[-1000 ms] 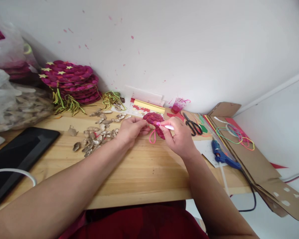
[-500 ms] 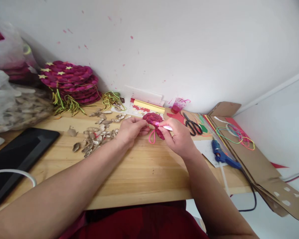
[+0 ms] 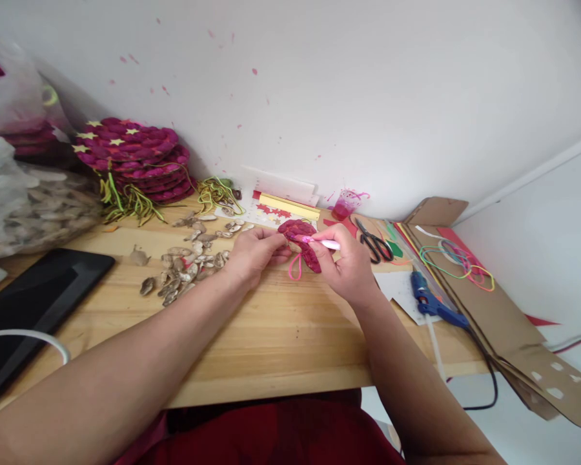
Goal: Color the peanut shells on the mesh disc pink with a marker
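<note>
My left hand is closed, its fingertips pinching the left edge of a magenta-painted craft piece made of peanut shells. A pink cord loop hangs from the piece's lower side. In my right hand is a slim white-handled paintbrush, gripped like a pen. Its pink-stained front end points left and lies over the painted shells. Whether the tip touches them is too small to tell. To the left of my left hand, loose peanut shells lie scattered on the wooden table.
Stacked magenta shell discs and a bag of peanut shells stand left, behind a black tablet. Rightward are a cup of pink paint, scissors, a blue glue gun, and cardboard with coloured cords.
The paintbrush has shifted slightly in my right hand, and more of its white handle shows. My left hand and the craft piece stay nearly still.
</note>
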Available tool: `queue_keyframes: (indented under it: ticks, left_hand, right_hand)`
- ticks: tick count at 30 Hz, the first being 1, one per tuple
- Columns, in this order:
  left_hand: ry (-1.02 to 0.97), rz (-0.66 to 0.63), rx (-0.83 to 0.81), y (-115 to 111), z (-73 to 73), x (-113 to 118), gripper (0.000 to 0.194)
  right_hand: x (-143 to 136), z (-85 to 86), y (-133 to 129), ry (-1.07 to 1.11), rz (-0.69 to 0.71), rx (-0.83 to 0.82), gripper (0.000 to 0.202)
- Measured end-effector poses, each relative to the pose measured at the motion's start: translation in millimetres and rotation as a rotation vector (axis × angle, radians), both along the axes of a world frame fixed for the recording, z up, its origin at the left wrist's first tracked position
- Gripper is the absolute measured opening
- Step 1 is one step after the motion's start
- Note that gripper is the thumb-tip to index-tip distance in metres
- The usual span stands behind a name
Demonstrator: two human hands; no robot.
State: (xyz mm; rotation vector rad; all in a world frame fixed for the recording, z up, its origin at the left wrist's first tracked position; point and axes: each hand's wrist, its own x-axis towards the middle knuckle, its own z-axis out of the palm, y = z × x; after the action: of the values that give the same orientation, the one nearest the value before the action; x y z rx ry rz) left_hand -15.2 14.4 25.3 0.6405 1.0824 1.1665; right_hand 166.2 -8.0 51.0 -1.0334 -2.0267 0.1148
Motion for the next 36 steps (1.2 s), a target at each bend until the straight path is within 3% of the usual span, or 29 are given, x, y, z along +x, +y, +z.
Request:
queue_keyframes:
  ticks: [16,26,36]
  left_hand:
    - [0.007,0.01,-0.005,-0.1,1.1,0.7,0.008]
    - [0.029,0.037,0.023,-0.6,0.4,2.2,0.012]
    - [0.023,0.012,0.023,1.1,-1.8,1.1,0.011]
  right_hand:
    - [3.3,1.1,0.9,-0.063,0.021,0.015,0.008]
    - [1.2,-3.0,1.9,-0.213,0.034,0.076,0.01]
    - [3.5,-2.5,2.4,-0.182,0.043,0.042,0.009]
